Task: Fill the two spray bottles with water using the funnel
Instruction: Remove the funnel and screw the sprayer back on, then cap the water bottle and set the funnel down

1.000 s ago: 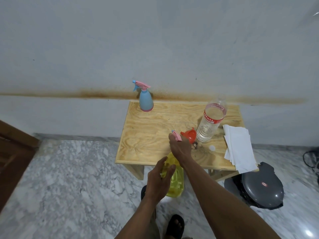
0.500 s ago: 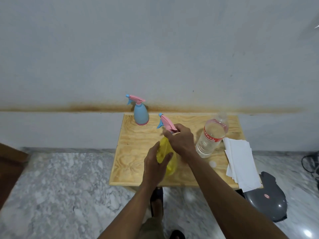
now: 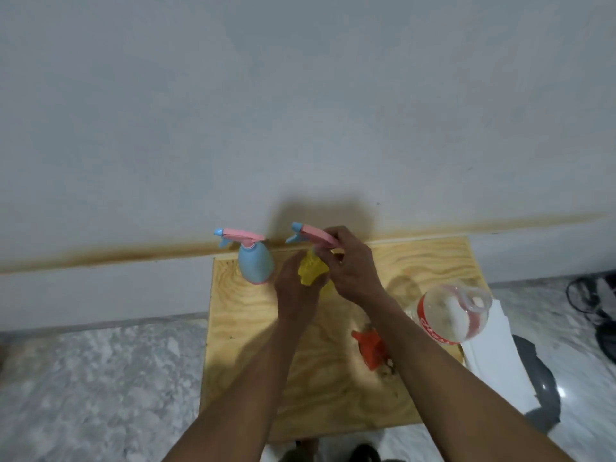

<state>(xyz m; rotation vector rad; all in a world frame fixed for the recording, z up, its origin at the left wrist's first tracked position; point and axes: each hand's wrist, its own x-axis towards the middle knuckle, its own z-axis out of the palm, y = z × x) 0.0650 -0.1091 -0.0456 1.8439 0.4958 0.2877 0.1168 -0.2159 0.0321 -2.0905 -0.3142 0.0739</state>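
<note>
A yellow spray bottle (image 3: 311, 271) stands near the back of the wooden table (image 3: 333, 378). My left hand (image 3: 295, 291) wraps around its body. My right hand (image 3: 350, 265) grips its pink spray head (image 3: 313, 235), whose blue nozzle points left. Just to the left stands a blue spray bottle (image 3: 255, 265) with a pink head, untouched. An orange funnel (image 3: 371, 348) lies on the table, partly hidden under my right forearm. A clear water bottle (image 3: 450, 311) with a red label and no cap stands at the right.
A stack of white paper towels (image 3: 496, 358) lies at the table's right edge. A dark grey bin (image 3: 543, 395) sits on the marble floor to the right. The wall runs close behind the table. My sandalled feet show below the front edge.
Both hands carried the yellow bottle from below the table's front edge up and to the back of the table, next to the blue bottle. The view moved closer.
</note>
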